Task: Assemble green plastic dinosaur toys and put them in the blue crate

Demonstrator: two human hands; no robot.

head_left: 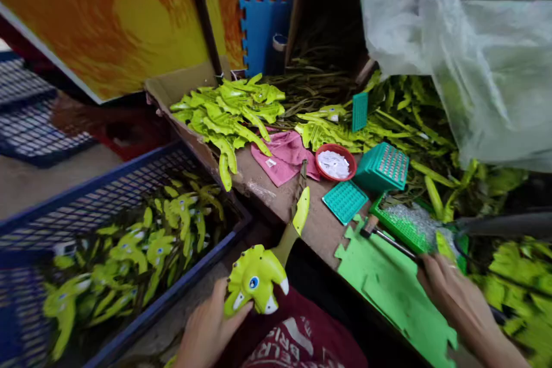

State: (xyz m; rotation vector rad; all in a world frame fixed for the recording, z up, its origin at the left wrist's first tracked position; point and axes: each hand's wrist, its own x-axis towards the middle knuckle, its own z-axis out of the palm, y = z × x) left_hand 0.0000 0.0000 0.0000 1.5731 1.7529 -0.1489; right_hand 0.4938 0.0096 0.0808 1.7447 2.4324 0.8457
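Note:
My left hand (215, 322) is closed around a lime-green plastic dinosaur toy (254, 279) with a blue eye and white horns. A dark green stem with a lime tip runs up from the toy toward the table edge. My right hand (452, 293) is wrapped round the handle of a hammer (394, 242), whose head lies over the upper edge of a green foam mat (383, 293). Just beyond the hammer sits a green tray (403, 224) of small shiny pieces.
Left stands a blue crate (142, 184) with several dinosaur toys. On the table are loose lime parts (233, 106), a pink cloth (280, 155), a red bowl (319, 171) of white pieces and teal racks (379, 169). Plastic sheeting (487, 69) hangs at upper right.

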